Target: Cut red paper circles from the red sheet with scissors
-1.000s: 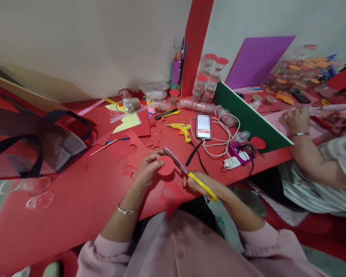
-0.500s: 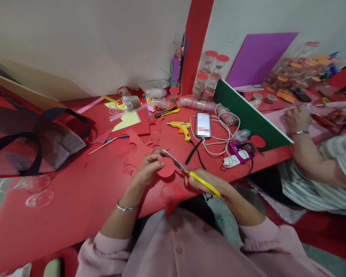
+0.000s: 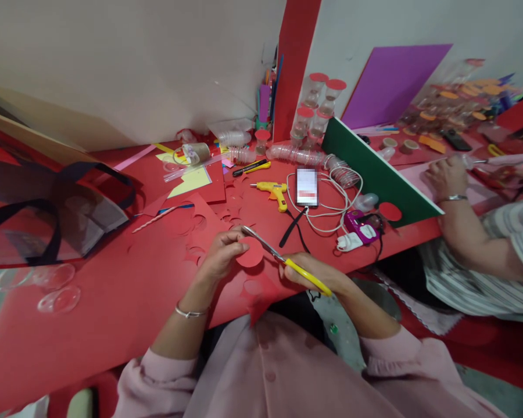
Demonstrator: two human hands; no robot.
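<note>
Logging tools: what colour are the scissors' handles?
Yellow; the scissors in the right hand show best in the head view.

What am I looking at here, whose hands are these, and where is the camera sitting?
There is no machine here: a person works with two bare hands. Every picture comes from one camera worn on that person's head, looking forward and down, so the pink sleeves at the bottom are their own. The left hand pinches a red paper circle. The right hand grips yellow-handled scissors, whose blades lie across the circle's top edge. Underneath is a red table with cut red paper, a yellow glue gun, a phone and clear plastic cups. At the right, a co-worker's hand shows, on a person in a striped top.
</note>
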